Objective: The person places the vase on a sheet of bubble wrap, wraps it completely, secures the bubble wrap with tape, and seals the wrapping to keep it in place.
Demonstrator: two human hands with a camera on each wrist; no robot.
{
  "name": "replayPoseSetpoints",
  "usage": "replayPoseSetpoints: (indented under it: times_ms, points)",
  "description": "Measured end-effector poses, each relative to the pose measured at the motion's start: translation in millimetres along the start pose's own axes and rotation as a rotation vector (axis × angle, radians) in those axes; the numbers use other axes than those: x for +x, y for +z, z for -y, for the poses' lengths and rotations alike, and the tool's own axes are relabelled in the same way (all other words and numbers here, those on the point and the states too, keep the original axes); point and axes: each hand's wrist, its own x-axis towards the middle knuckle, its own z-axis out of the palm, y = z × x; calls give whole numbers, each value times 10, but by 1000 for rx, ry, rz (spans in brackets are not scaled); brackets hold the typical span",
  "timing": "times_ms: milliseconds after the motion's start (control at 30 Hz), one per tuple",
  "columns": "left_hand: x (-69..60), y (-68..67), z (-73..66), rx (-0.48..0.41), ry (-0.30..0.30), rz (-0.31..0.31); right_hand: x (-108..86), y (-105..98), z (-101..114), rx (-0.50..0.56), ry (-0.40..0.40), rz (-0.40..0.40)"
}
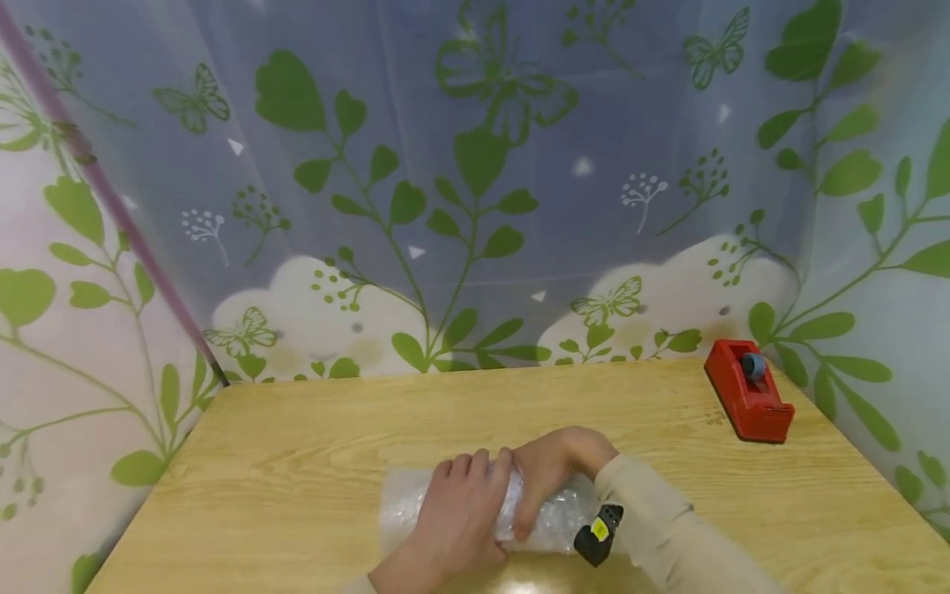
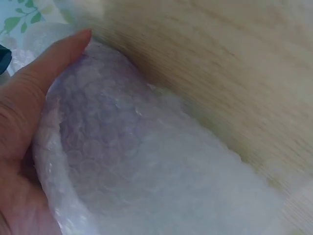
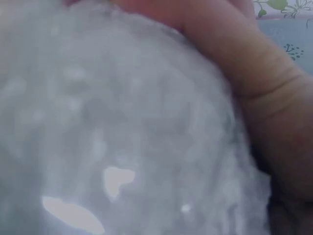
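A bundle of clear bubble wrap [image 1: 401, 499] lies across the front of the wooden table, both hands on it. My left hand [image 1: 462, 516] is curled over its middle; in the left wrist view the thumb lies along the wrap [image 2: 161, 166]. Close beside it, my right hand [image 1: 552, 470] grips the bundle from the far side, thumb pointing toward me. Something purplish shows faintly through the layers in the left wrist view, but its kind is hidden. Shiny, crinkled wrap [image 3: 137, 122] fills most of the right wrist view.
A red tape dispenser [image 1: 766, 419] with a small bluish roll stands at the table's back right. Patterned curtains [image 1: 594, 206] hang behind and at both sides of the wooden table [image 1: 297, 437]. A pink pole [image 1: 134, 223] slants down at the left.
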Motion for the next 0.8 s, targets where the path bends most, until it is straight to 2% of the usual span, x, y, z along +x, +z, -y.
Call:
replayPoseSetpoints:
  times_ms: [133, 267, 367, 500, 633, 800]
  points:
    - [14, -22, 45, -41, -8, 54, 55, -58, -11, 34, -6, 75]
    - [37, 2, 121, -92, 2, 66, 131, -117, -19, 59, -9, 162]
    - [81, 20, 152, -129, 16, 61, 132, -139, -37, 51, -6, 163]
    - [119, 5, 170, -171, 5, 119, 43, -119, -33, -29, -19, -2]
    - [148, -18, 177, -172, -19, 175, -98, -88, 37, -135, -74, -180]
    - [203, -46, 171, -178, -36, 203, -258, -8, 148, -267, -147, -291]
